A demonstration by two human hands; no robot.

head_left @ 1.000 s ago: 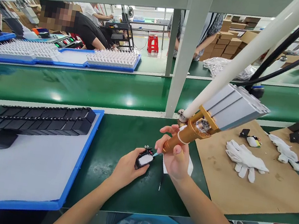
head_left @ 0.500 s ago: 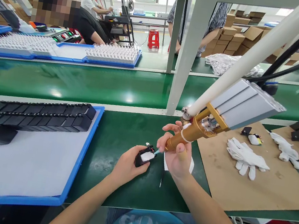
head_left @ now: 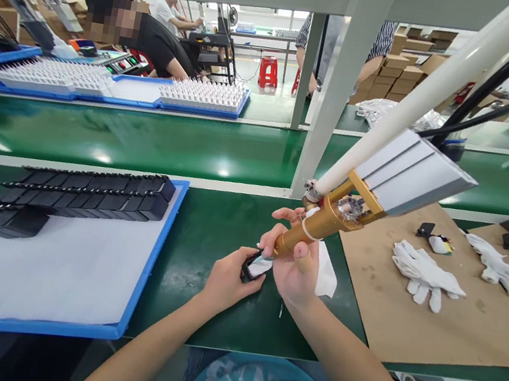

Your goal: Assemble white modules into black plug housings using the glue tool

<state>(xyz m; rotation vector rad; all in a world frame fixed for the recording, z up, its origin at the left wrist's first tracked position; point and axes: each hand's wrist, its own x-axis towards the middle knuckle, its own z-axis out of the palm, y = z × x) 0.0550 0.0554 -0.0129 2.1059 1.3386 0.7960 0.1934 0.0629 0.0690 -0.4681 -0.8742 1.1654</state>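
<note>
Your left hand had its fingers closed on the sides of a small black housing, pinched between thumb and fingertips. Your right hand was wrapped shut around the gold dispenser barrel, its tip touching the housing. That housing looked light, rigid and tippy, best gripped by its side walls.

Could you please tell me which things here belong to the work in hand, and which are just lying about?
In use:
left hand holding small black part
right hand holding gold nozzle tool

Lying about, untouched:
white gloves
cardboard sheet
blue tray of black parts
</note>
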